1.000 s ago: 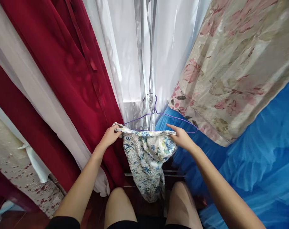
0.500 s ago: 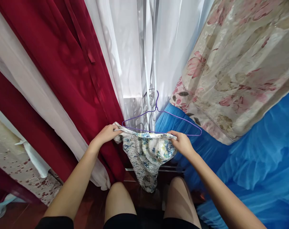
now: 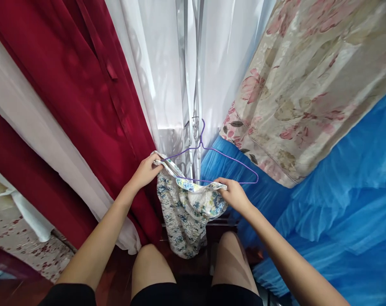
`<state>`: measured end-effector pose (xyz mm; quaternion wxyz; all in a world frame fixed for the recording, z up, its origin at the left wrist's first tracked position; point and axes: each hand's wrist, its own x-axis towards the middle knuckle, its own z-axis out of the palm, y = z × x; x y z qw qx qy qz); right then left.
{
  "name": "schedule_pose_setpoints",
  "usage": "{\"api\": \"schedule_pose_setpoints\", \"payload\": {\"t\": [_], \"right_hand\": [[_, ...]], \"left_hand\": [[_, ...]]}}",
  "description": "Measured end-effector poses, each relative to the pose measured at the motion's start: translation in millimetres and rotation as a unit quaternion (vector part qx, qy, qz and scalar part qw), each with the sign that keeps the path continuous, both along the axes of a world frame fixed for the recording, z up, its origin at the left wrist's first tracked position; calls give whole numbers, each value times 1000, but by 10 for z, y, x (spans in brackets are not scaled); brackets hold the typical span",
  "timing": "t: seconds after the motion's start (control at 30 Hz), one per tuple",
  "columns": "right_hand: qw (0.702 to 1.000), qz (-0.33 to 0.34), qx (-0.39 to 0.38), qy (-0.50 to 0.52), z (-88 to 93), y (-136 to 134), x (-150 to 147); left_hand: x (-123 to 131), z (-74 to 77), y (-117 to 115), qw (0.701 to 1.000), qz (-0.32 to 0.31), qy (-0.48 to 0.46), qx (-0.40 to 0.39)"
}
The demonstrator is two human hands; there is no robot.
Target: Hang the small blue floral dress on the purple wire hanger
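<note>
A white floral garment (image 3: 186, 216) with blue and yellow-green blooms hangs between my two hands, its lower part dangling above my knees. My left hand (image 3: 147, 171) is closed on one end of its top edge, raised a little. At the other end, my right hand (image 3: 235, 194) pinches the same edge. Behind the garment a purple wire hanger (image 3: 231, 158) hangs by its hook from a metal rack. The hanger's left corner goes behind or into the garment near my left hand; exactly how is hidden. Its right corner is bare, beyond my right hand.
Dark red cloth (image 3: 116, 114) and pale cloth hang at the left. White fabric (image 3: 164, 63) hangs behind silver metal uprights (image 3: 197, 76) in the middle. A beige floral dress (image 3: 285, 106) and blue tulle (image 3: 333, 212) fill the right side. Dark red floor (image 3: 113, 276) shows below.
My left hand has lifted its end of the garment toward the hanger's left corner, so the top edge now slopes down to the right. The whole view has shifted slightly.
</note>
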<state>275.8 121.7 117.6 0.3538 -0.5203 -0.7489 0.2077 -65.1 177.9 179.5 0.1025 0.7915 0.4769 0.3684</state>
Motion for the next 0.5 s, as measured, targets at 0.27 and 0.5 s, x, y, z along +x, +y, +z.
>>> {"api": "schedule_pose_setpoints", "payload": {"t": [0.27, 0.5], "right_hand": [[961, -143, 163, 172, -266, -258, 278], [913, -225, 250, 231, -16, -302, 607]], "left_hand": [[419, 35, -80, 986, 45, -62, 149], [415, -108, -44, 983, 24, -44, 179]]}}
